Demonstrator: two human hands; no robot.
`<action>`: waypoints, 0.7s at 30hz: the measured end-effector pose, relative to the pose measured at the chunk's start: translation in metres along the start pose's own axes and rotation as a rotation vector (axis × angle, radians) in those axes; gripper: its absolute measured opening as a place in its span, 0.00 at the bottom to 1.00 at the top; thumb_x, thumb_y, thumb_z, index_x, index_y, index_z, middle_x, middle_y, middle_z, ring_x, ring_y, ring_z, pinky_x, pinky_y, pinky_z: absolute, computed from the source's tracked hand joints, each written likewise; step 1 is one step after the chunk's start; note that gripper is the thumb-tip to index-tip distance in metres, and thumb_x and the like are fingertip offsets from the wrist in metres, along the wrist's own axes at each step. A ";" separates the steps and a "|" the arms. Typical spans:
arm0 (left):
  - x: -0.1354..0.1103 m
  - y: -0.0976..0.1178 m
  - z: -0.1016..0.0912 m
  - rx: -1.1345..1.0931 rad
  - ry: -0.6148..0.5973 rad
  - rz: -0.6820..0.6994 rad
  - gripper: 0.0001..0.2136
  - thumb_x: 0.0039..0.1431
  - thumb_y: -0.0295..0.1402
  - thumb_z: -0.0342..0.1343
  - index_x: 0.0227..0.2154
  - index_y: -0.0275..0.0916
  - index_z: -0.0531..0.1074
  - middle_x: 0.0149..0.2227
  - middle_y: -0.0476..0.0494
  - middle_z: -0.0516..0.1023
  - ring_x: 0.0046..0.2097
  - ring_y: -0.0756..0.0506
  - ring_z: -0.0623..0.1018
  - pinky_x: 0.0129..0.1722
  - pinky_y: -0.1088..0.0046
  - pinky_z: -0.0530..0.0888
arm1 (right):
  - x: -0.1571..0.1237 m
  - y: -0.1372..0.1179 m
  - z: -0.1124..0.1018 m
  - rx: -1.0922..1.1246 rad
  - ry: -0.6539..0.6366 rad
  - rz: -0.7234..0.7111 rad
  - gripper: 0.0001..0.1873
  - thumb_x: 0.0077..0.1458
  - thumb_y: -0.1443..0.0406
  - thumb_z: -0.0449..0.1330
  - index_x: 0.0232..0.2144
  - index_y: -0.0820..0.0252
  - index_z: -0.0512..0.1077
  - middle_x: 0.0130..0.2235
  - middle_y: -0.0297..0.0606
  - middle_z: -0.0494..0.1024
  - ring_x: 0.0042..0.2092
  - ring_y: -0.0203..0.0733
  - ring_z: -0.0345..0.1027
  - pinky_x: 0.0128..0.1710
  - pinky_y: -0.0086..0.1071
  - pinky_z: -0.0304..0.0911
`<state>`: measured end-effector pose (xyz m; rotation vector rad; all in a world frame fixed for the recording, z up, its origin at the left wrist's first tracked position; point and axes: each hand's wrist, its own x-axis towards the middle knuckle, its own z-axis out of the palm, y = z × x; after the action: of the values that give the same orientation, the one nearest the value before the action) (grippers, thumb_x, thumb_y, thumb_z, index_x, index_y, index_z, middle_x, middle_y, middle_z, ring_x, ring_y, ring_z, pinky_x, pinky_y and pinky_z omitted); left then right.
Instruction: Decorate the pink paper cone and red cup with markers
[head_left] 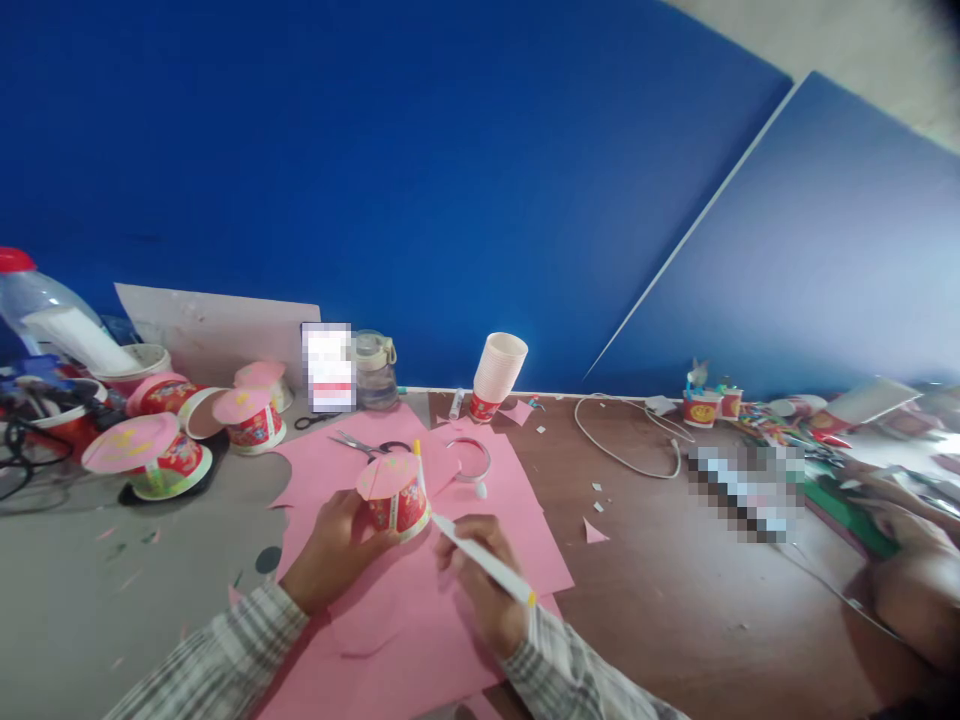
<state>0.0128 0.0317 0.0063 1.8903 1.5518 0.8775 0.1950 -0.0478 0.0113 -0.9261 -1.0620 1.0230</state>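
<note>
My left hand [345, 545] grips a red patterned paper cup [405, 508], standing wide rim down with a pink paper disc [388, 476] on top. My right hand [484, 570] is closed round a white marker [487, 565] with a yellow end. Its tip points at the cup's lower right edge; whether it touches I cannot tell. A narrow yellow piece [418, 456] rises beside the cup. Beneath lie pink paper sheets [525, 555]. Just behind the cup are scissors [360, 446] and a roll of tape [487, 462].
Several cups with pink discs [251, 425] stand left, near a pen cup [67, 425] and a plastic bottle [45, 300]. A phone [328, 370], water bottle [376, 375] and stacked paper cups [501, 368] line the back. Rightward are a white cable [637, 470] and another person's hand [919, 570].
</note>
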 end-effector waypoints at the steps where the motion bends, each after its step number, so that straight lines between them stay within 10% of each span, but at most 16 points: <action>1: 0.000 0.001 -0.001 -0.014 -0.007 -0.002 0.16 0.30 0.43 0.61 0.26 0.45 0.70 0.25 0.53 0.74 0.29 0.42 0.74 0.29 0.64 0.73 | -0.004 0.002 0.002 -0.020 -0.028 -0.019 0.09 0.48 0.58 0.62 0.31 0.55 0.70 0.27 0.34 0.76 0.26 0.40 0.69 0.22 0.31 0.66; 10: 0.000 0.003 -0.004 -0.090 -0.033 -0.008 0.16 0.30 0.44 0.60 0.26 0.44 0.70 0.26 0.52 0.75 0.30 0.42 0.74 0.29 0.64 0.72 | -0.013 0.013 -0.001 -0.546 -0.113 -0.334 0.09 0.53 0.67 0.57 0.37 0.52 0.72 0.36 0.36 0.75 0.39 0.44 0.70 0.38 0.37 0.69; 21: 0.000 0.006 -0.004 -0.099 -0.033 0.016 0.17 0.31 0.48 0.59 0.25 0.43 0.70 0.24 0.50 0.76 0.29 0.41 0.75 0.28 0.64 0.72 | -0.011 0.020 0.000 -0.683 -0.111 -0.400 0.09 0.53 0.66 0.58 0.38 0.52 0.72 0.36 0.35 0.74 0.39 0.43 0.69 0.41 0.40 0.68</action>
<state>0.0140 0.0309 0.0134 1.8397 1.4493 0.9090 0.1890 -0.0530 -0.0101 -1.1359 -1.6613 0.3718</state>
